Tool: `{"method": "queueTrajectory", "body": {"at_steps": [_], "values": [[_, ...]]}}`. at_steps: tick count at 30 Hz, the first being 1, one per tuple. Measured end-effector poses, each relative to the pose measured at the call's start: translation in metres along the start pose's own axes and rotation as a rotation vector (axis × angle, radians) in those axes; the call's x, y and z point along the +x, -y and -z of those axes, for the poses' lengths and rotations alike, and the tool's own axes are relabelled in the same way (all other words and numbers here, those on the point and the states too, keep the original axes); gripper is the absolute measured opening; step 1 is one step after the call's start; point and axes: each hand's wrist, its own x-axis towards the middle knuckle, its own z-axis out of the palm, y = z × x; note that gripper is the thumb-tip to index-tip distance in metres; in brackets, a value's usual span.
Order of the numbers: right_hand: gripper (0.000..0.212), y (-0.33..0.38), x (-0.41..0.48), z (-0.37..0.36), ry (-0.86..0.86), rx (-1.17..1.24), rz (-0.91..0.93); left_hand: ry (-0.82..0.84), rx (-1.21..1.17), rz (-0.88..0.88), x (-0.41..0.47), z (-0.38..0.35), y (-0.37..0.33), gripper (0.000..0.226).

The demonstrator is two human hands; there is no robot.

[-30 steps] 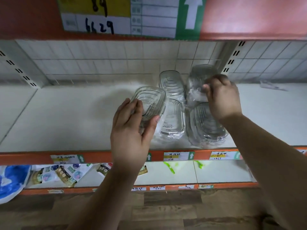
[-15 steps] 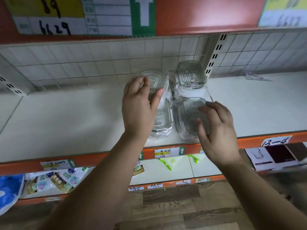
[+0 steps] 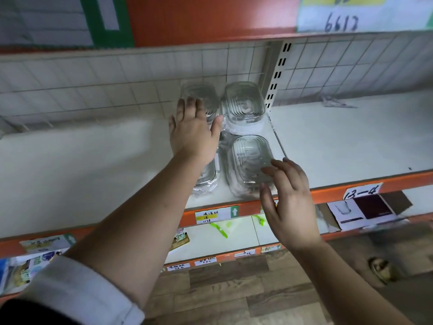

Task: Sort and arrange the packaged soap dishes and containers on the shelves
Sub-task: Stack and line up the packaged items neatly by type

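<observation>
1. Four clear soap dishes (image 3: 246, 146), each wrapped in thin plastic, lie on the white shelf (image 3: 93, 172) in a block of two by two, just left of the slotted metal post (image 3: 276, 73).
2. The far left dish (image 3: 201, 97) and the far right dish (image 3: 244, 104) stand side by side against the back panel (image 3: 117, 85), very close to each other.
3. The near right dish (image 3: 249, 165) lies close to the orange front edge of the shelf. The near left dish (image 3: 208, 177) is beside it, and the left forearm (image 3: 145, 207) covers much of it.
4. The left hand (image 3: 193, 134) is stretched out flat, with fingers straight and a little spread. The fingertips lie on the near side of the far left dish, and the thumb points toward the far right dish. It grasps nothing.
5. The right hand (image 3: 290, 202) is also spread, with fingers relaxed and apart. Its fingertips seem to touch the right rim of the near right dish, but the clear plastic makes this hard to judge. It holds nothing.
6. A white price tag (image 3: 216, 214) sits on the orange edge below the dishes, and a handwritten label (image 3: 362, 191) is farther right.
7. On the lower shelf (image 3: 239, 235) there is a green object (image 3: 219, 228) and, to the right, a printed box (image 3: 365, 212).
</observation>
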Motion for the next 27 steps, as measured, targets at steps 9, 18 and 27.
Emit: {"method": "queueTrajectory", "body": {"at_steps": [9, 18, 27], "values": [[0.031, 0.018, -0.007, 0.014, 0.016, 0.028, -0.005, -0.155, -0.023, -0.193, -0.074, 0.027, 0.004, 0.049], [0.030, 0.081, -0.030, 0.087, 0.093, 0.041, 0.142, -0.255, -0.007, -0.219, -0.200, 0.121, 0.000, 0.027], [0.022, 0.199, -0.043, 0.149, 0.089, 0.185, 0.213, -0.283, 0.109, -0.087, -0.272, 0.250, 0.037, 0.027]]}}
